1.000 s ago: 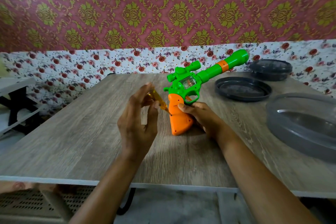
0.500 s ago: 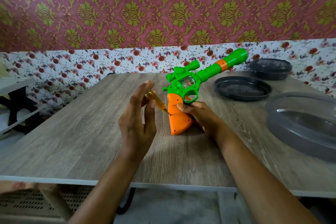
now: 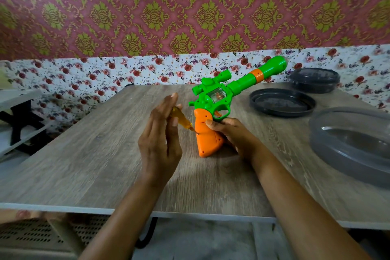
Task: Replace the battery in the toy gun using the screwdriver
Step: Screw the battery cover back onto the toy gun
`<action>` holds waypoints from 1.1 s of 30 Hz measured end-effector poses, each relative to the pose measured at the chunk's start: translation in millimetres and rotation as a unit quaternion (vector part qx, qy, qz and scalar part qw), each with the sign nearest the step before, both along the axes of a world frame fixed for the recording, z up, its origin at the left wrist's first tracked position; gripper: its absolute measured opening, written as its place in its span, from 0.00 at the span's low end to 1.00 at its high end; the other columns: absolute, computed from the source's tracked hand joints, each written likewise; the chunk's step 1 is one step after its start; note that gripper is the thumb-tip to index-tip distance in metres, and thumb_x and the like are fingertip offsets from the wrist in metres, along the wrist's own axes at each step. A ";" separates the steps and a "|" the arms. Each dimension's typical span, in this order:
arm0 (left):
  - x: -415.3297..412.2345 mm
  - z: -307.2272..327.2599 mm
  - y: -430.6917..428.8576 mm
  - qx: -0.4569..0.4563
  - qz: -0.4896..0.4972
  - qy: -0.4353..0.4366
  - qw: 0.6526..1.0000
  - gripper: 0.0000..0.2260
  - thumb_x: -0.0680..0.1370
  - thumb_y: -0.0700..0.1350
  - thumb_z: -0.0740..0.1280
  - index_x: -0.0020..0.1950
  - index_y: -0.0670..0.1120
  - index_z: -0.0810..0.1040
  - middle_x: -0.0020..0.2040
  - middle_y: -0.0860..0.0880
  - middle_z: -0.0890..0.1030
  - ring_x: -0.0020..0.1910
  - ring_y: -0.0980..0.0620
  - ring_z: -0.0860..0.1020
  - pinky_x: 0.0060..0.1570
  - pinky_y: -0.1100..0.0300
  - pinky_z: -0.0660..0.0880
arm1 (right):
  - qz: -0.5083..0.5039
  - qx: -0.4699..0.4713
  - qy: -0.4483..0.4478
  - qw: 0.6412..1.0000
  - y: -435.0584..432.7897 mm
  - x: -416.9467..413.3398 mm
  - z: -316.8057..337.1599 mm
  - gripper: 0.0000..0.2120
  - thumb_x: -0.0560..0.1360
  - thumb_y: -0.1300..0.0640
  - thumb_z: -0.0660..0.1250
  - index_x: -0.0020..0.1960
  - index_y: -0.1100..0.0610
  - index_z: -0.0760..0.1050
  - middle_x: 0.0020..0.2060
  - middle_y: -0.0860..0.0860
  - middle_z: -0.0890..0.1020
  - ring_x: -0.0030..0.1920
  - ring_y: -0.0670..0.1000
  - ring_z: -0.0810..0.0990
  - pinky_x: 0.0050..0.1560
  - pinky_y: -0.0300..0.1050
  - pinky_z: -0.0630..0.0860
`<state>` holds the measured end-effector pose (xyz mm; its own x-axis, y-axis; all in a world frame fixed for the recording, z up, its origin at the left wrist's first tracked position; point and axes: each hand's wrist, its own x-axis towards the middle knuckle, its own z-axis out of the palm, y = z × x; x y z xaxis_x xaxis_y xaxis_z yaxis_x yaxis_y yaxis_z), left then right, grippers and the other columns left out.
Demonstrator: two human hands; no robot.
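Left hand (image 3: 159, 143) pinches screwdriver (image 3: 182, 121), tip against toy gun (image 3: 213, 101); right hand (image 3: 232, 135) grips its handle. Keep shaft square, press firmly while turning.

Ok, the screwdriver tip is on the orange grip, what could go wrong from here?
The left hand only pinches the amber screwdriver with near-straight fingers, so the tip may slip across the orange grip toward the thumb of the right hand just beside it. The toy gun stands on its butt on the table, barrel angled up; side pressure could pivot it.
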<state>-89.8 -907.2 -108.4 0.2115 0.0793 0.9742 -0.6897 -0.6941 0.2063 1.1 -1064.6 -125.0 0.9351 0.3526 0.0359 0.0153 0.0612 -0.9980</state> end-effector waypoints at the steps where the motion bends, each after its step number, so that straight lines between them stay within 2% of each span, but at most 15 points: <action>1: 0.0 -0.5 0.2 0.001 -0.002 0.002 1.000 0.15 0.79 0.36 0.57 0.66 0.40 0.68 0.62 0.43 0.75 0.58 0.50 0.79 0.55 0.66 0.74 | -0.002 -0.002 0.000 1.000 -0.2 -0.3 0.2 0.07 0.74 0.54 0.67 0.51 0.54 0.77 0.54 0.55 0.82 0.55 0.53 0.80 0.57 0.51 0.76; 4: 0.5 -1.0 1.7 0.005 -0.013 0.007 1.000 0.14 0.80 0.39 0.58 0.65 0.41 0.71 0.64 0.44 0.74 0.59 0.44 0.78 0.56 0.59 0.75 | -0.003 0.000 0.001 1.000 -0.1 -0.5 0.5 0.07 0.74 0.54 0.67 0.50 0.54 0.77 0.53 0.54 0.82 0.54 0.53 0.81 0.56 0.49 0.77; 9: 2.2 0.6 3.6 0.004 0.005 -0.020 1.000 0.09 0.78 0.38 0.62 0.58 0.44 0.73 0.51 0.47 0.74 0.48 0.56 0.75 0.47 0.68 0.73 | -0.004 0.002 -0.001 1.000 0.8 0.1 -0.9 0.10 0.73 0.54 0.68 0.54 0.55 0.77 0.54 0.55 0.82 0.55 0.54 0.81 0.59 0.53 0.76; 11: 1.6 0.7 1.8 -0.008 -0.004 -0.007 1.000 0.12 0.79 0.37 0.60 0.62 0.43 0.70 0.54 0.47 0.77 0.50 0.56 0.77 0.48 0.67 0.74 | -0.001 0.000 -0.001 1.000 0.5 -1.3 0.2 0.09 0.74 0.54 0.67 0.53 0.55 0.77 0.54 0.55 0.82 0.55 0.54 0.81 0.57 0.52 0.77; 14: 0.6 0.8 -0.3 -0.003 -0.007 0.014 1.000 0.16 0.79 0.34 0.56 0.66 0.40 0.69 0.61 0.42 0.75 0.56 0.58 0.78 0.54 0.70 0.72 | -0.001 -0.008 0.000 1.000 -0.2 -3.1 2.2 0.06 0.74 0.54 0.67 0.50 0.53 0.77 0.53 0.54 0.82 0.54 0.53 0.81 0.54 0.48 0.78; 17: 1.6 0.0 0.8 0.008 -0.012 0.017 1.000 0.16 0.79 0.35 0.56 0.66 0.37 0.70 0.65 0.40 0.72 0.60 0.50 0.77 0.58 0.66 0.72 | -0.001 -0.007 -0.003 1.000 -0.5 -3.6 2.5 0.06 0.74 0.54 0.66 0.50 0.54 0.77 0.53 0.55 0.82 0.53 0.53 0.81 0.53 0.48 0.78; 18: 2.0 -0.2 1.4 0.013 -0.011 0.012 1.000 0.15 0.80 0.37 0.57 0.66 0.38 0.71 0.65 0.42 0.72 0.59 0.48 0.77 0.57 0.64 0.73 | 0.000 -0.008 -0.004 1.000 -0.6 -3.7 2.9 0.06 0.74 0.54 0.66 0.50 0.53 0.77 0.53 0.54 0.82 0.53 0.52 0.81 0.52 0.47 0.78; 20: 3.4 -0.7 3.5 0.018 0.005 -0.003 1.000 0.13 0.81 0.42 0.59 0.64 0.42 0.72 0.58 0.45 0.70 0.53 0.52 0.75 0.53 0.66 0.72 | 0.004 -0.006 -0.006 1.000 -0.4 -4.4 3.9 0.05 0.75 0.55 0.66 0.50 0.53 0.77 0.51 0.52 0.82 0.52 0.51 0.81 0.49 0.44 0.79; 23: 4.5 0.2 5.3 0.019 0.026 -0.024 0.999 0.11 0.80 0.43 0.61 0.61 0.44 0.72 0.51 0.46 0.69 0.49 0.56 0.71 0.48 0.69 0.70 | 0.006 0.003 -0.007 1.000 0.0 -4.2 3.8 0.06 0.75 0.55 0.66 0.51 0.54 0.77 0.52 0.53 0.82 0.52 0.51 0.81 0.48 0.43 0.79; 25: 4.0 -0.3 4.3 0.031 0.025 -0.034 0.999 0.11 0.79 0.41 0.61 0.62 0.44 0.72 0.52 0.47 0.71 0.50 0.57 0.72 0.48 0.69 0.70 | 0.007 0.004 -0.008 1.000 -0.3 -4.3 3.0 0.06 0.74 0.55 0.66 0.51 0.54 0.77 0.52 0.52 0.82 0.52 0.51 0.81 0.49 0.44 0.79; 29: 2.2 -0.7 1.7 0.008 0.024 -0.019 1.000 0.13 0.79 0.40 0.59 0.63 0.45 0.69 0.56 0.49 0.75 0.52 0.50 0.77 0.49 0.58 0.73 | 0.007 0.004 -0.011 1.000 -0.5 -4.2 3.0 0.06 0.74 0.55 0.66 0.50 0.53 0.77 0.51 0.52 0.82 0.51 0.50 0.81 0.49 0.43 0.78; 33: 2.2 -0.7 2.5 0.030 0.032 -0.028 0.999 0.13 0.78 0.37 0.60 0.61 0.44 0.72 0.58 0.49 0.76 0.58 0.54 0.74 0.55 0.60 0.70 | 0.000 -0.003 -0.012 1.000 0.0 -1.6 1.0 0.07 0.74 0.55 0.67 0.51 0.54 0.77 0.54 0.54 0.82 0.54 0.53 0.81 0.56 0.50 0.77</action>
